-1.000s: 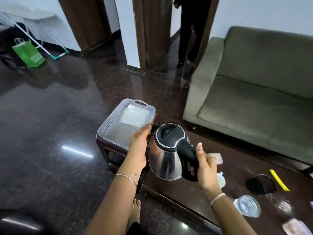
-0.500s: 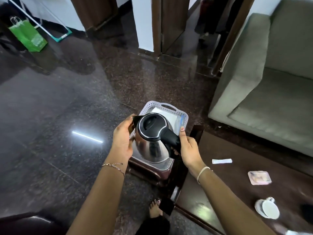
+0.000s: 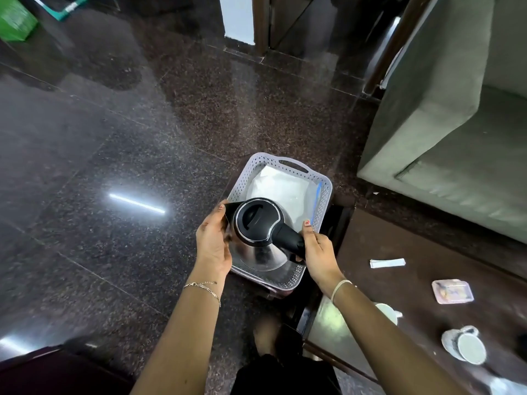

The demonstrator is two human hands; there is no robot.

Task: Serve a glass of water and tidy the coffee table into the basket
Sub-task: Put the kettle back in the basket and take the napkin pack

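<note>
A steel kettle (image 3: 258, 249) with a black lid sits low inside the near end of a pale perforated basket (image 3: 323, 192). My right hand (image 3: 316, 252) grips its black handle. My left hand (image 3: 214, 240) is pressed against the kettle's left side by the spout. White paper lies in the far half of the basket. The basket rests on a small dark stand beside the coffee table (image 3: 427, 297).
On the coffee table lie a white sachet (image 3: 387, 263), a pink packet (image 3: 452, 291), a tipped cup on a saucer (image 3: 464, 346) and another white cup (image 3: 389, 312). A grey sofa (image 3: 456, 124) stands at the right. Dark polished floor stretches left; a green bag (image 3: 14, 21) is far left.
Both hands have carried the kettle from above the table's end down into the basket. The view has tilted downward and shifted left.
</note>
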